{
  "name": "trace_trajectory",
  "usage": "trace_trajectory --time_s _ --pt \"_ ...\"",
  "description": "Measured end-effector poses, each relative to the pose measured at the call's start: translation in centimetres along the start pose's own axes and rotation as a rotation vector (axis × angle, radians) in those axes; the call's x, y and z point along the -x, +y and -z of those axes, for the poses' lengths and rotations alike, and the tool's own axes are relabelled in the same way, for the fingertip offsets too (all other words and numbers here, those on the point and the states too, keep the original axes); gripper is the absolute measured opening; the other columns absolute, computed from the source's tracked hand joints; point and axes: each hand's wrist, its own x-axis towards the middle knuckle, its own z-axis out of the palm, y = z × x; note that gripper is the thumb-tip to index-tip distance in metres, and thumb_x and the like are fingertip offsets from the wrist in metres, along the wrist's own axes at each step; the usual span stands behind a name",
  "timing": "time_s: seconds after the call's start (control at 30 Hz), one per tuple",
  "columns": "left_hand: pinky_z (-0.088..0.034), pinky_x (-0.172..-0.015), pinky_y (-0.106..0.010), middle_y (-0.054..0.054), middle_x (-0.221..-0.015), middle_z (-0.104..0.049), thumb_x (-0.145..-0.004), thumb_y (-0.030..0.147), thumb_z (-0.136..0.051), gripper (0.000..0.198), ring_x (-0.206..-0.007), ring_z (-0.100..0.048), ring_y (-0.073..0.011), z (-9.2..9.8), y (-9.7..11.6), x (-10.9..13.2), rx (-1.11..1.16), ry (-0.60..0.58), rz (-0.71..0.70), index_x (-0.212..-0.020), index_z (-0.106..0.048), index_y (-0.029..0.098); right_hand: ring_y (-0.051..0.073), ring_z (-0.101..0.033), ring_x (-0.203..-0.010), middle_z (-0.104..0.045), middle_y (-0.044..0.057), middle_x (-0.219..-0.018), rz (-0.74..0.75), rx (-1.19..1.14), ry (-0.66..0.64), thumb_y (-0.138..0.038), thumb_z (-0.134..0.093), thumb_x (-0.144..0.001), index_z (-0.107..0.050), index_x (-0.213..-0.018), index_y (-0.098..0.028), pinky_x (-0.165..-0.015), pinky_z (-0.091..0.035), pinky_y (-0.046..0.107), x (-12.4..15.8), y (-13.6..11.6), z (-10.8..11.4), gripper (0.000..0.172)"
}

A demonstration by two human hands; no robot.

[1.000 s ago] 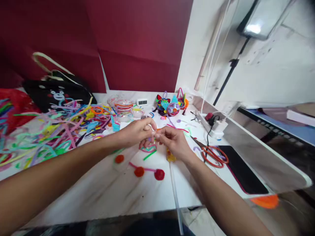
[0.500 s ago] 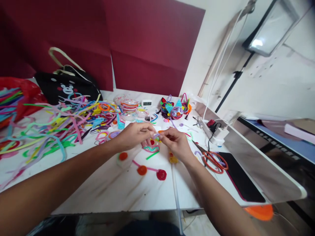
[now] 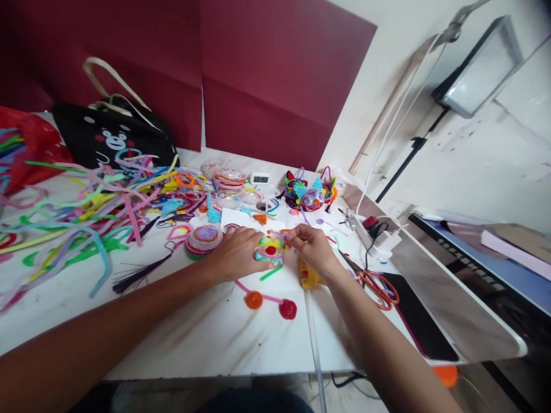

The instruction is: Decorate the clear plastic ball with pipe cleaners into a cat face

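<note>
Two hands — one left hand [image 3: 241, 252], one right hand [image 3: 310, 246] — and one round piece [image 3: 270, 250] with a red centre. Two flat coils, one orange coil [image 3: 253, 299] and one red coil [image 3: 288, 309], share one pink stem [image 3: 270, 297]. One pair of scissors [image 3: 379, 288], one yellow glue gun [image 3: 308, 277], one small clock [image 3: 259, 179], one black bag [image 3: 107, 146]. The heaped fuzzy strips [image 3: 130, 215] are too tangled to count.

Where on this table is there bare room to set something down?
The near strip of white table, bordered by your left forearm, the orange coil, the red coil, the clear rod and the front edge. Crowded: around your left hand and right hand, leftward with heaped pipe cleaners, and rightward with scissors and a black slab.
</note>
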Motion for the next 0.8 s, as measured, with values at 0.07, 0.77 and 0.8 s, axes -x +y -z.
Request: trace_trajectory --time_s 0.07,0.77,0.8 --pt "-0.041 -0.093 -0.050 -0.017 -0.108 -0.069 -0.074 0.056 -0.064 0.060 -0.108 -0.060 -0.0365 -0.4 -0.1 -0.2 0.013 -0.012 0.003 -0.114 -0.061 0.012 0.017 -0.058 -0.068 -0.066 0.003 -0.074 0.006 0.086 0.015 -0.029 -0.055 -0.083 -0.059 -0.077 -0.020 -0.065 -0.041 0.028 0.2 0.0 0.0 0.012" --pt "-0.034 -0.100 -0.051 -0.017 -0.118 -0.067 -0.064 0.044 -0.072 0.094 -0.113 -0.061 -0.0342 -2.8 -0.8 -0.3 0.183 0.079 0.106 -0.143 -0.031 0.015 0.019 -0.053 -0.068 -0.057 0.002 -0.076 0.067 0.222 0.006 -0.024 -0.040 -0.093 -0.041 -0.086 -0.023 -0.063 -0.035 0.028 1.6 -0.5 -0.8 0.007" --pt "-0.035 -0.100 -0.051 -0.016 -0.117 -0.067 -0.064 0.043 -0.073 0.095 -0.112 -0.061 -0.0337 -3.0 -0.8 -0.3 0.180 0.100 0.096 -0.143 -0.029 0.016 0.019 -0.053 -0.068 -0.057 0.001 -0.075 0.069 0.202 0.014 -0.025 -0.040 -0.094 -0.041 -0.086 -0.024 -0.063 -0.036 0.028 1.7 -0.5 -0.8 0.008"
